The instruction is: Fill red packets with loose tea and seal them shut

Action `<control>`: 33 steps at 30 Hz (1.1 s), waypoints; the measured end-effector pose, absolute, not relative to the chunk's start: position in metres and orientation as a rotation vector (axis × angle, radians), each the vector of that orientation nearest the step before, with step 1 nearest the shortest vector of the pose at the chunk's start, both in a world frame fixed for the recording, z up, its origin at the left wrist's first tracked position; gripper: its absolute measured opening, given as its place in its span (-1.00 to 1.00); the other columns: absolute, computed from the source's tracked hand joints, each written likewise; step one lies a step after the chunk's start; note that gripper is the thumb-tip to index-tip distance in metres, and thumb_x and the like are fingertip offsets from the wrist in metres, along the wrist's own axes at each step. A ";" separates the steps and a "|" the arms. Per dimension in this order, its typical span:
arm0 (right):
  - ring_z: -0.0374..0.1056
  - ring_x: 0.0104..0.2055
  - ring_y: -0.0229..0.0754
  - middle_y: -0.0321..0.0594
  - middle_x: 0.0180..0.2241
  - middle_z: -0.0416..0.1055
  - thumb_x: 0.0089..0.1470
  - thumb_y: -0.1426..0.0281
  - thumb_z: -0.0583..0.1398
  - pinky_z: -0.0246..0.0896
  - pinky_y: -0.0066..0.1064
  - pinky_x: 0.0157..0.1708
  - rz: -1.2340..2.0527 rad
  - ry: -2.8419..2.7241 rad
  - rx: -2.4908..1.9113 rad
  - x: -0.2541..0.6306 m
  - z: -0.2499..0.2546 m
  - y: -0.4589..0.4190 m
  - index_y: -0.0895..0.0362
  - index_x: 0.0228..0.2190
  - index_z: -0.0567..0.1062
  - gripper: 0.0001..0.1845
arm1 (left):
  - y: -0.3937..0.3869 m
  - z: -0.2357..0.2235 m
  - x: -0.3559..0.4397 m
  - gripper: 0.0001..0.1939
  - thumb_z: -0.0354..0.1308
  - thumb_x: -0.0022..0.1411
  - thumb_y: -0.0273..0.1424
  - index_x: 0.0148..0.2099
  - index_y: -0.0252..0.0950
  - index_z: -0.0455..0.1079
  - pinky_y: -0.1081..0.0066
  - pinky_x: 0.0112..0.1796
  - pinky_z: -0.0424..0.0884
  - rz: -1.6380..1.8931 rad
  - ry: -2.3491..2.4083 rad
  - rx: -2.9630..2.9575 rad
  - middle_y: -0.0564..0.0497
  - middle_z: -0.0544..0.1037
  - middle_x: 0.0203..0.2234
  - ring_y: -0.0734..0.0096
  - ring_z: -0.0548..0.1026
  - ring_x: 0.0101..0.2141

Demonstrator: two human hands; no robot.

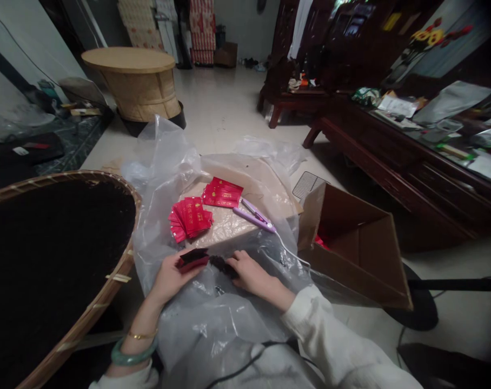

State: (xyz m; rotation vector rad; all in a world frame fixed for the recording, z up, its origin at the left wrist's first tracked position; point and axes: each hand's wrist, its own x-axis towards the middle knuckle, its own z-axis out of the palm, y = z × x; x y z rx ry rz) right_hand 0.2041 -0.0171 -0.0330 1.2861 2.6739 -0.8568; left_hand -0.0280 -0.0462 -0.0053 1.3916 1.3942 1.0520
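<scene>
My left hand [171,278] is closed around a small red packet [194,263], whose mouth gapes and shows a dark inside. Close to that mouth, my right hand [249,273] has its fingers bent around a clump of dark tea leaves [223,266]. Beyond my hands, flat red packets with gold print lie in two fanned piles, a nearer pile [191,217] and a farther pile [222,193]. A lilac hand-held heat sealer [256,216], like a hair straightener, lies beside them with its jaws apart and a white cord trailing right.
Clear plastic sheeting [164,156] covers my lap and surrounds the board [229,229] under the packets. At left stands a wide woven basket [126,265] full of dark loose leaves. An open cardboard box [363,259] with something red inside is at right, near a dark wooden table [391,156].
</scene>
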 end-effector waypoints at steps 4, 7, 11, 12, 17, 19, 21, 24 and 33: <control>0.29 -0.17 -0.12 -0.07 -0.22 0.35 0.02 0.61 0.19 0.22 -0.38 -0.18 -0.911 2.671 1.314 0.201 -0.041 -0.025 0.24 -0.24 0.51 -0.78 | -0.046 -0.007 -0.028 -0.61 0.37 -0.09 -0.24 -0.21 -0.37 0.55 0.15 -0.12 0.55 1.048 1.411 1.407 -0.16 0.65 -0.29 0.09 0.62 -0.27; 0.31 -0.18 -0.13 -0.09 -0.23 0.38 -0.01 0.64 0.16 0.19 -0.42 -0.23 -0.887 2.659 1.309 0.198 -0.040 -0.030 0.23 -0.28 0.50 -0.78 | -0.046 -0.007 -0.027 -0.62 0.36 -0.08 -0.23 -0.21 -0.36 0.55 0.17 -0.15 0.56 1.041 1.413 1.417 -0.14 0.65 -0.30 0.11 0.62 -0.28; 0.33 -0.22 -0.14 -0.11 -0.28 0.43 -0.08 0.69 0.13 0.16 -0.43 -0.26 -0.900 2.665 1.357 0.195 -0.039 -0.028 0.20 -0.35 0.49 -0.75 | -0.045 -0.005 -0.026 -0.62 0.36 -0.07 -0.22 -0.22 -0.36 0.56 0.19 -0.12 0.54 1.017 1.397 1.433 -0.15 0.65 -0.28 0.12 0.62 -0.26; 0.33 -0.25 -0.15 -0.13 -0.31 0.44 -0.10 0.70 0.13 0.16 -0.43 -0.27 -0.944 2.665 1.392 0.195 -0.039 -0.025 0.20 -0.38 0.49 -0.75 | -0.045 -0.005 -0.025 -0.61 0.36 -0.07 -0.23 -0.20 -0.36 0.56 0.20 -0.12 0.54 1.012 1.394 1.428 -0.15 0.65 -0.26 0.12 0.62 -0.25; 0.36 -0.38 -0.24 -0.27 -0.44 0.47 -0.16 0.70 0.20 0.18 -0.49 -0.33 -1.348 2.702 1.664 0.204 -0.009 0.002 0.19 -0.43 0.50 -0.76 | -0.042 -0.008 -0.023 -0.59 0.36 -0.07 -0.25 -0.16 -0.36 0.55 0.21 -0.14 0.55 1.033 1.389 1.394 -0.13 0.65 -0.27 0.13 0.62 -0.26; 0.37 -0.40 -0.27 -0.30 -0.44 0.47 -0.13 0.68 0.20 0.21 -0.51 -0.36 -1.514 2.805 1.699 0.205 0.019 0.014 0.19 -0.42 0.51 -0.79 | -0.038 -0.008 -0.019 -0.58 0.37 -0.09 -0.25 -0.16 -0.36 0.56 0.22 -0.14 0.55 1.058 1.388 1.390 -0.12 0.65 -0.28 0.13 0.62 -0.27; 0.40 -0.37 -0.28 -0.30 -0.40 0.49 -0.07 0.64 0.19 0.23 -0.53 -0.36 -1.597 2.990 1.592 0.202 0.052 0.022 0.18 -0.40 0.52 -0.82 | -0.033 -0.007 -0.014 -0.57 0.37 -0.10 -0.25 -0.16 -0.36 0.56 0.22 -0.13 0.54 1.081 1.392 1.392 -0.11 0.65 -0.29 0.14 0.62 -0.27; 0.41 -0.35 -0.28 -0.29 -0.38 0.51 -0.03 0.62 0.22 0.24 -0.53 -0.34 -1.470 3.208 1.280 0.189 0.093 0.028 0.18 -0.38 0.53 -0.85 | -0.025 -0.005 -0.007 -0.59 0.36 -0.11 -0.26 -0.18 -0.35 0.57 0.22 -0.14 0.53 1.112 1.377 1.399 -0.08 0.65 -0.32 0.15 0.61 -0.29; 0.49 -0.23 -0.19 -0.21 -0.26 0.57 -0.03 0.60 0.32 0.33 -0.43 -0.20 -1.260 3.219 1.023 0.168 0.104 0.027 0.15 -0.24 0.58 -0.74 | -0.019 -0.009 0.000 -0.67 0.37 -0.17 -0.27 -0.30 -0.33 0.58 0.31 -0.28 0.51 1.167 1.352 1.282 -0.03 0.64 -0.42 0.20 0.56 -0.39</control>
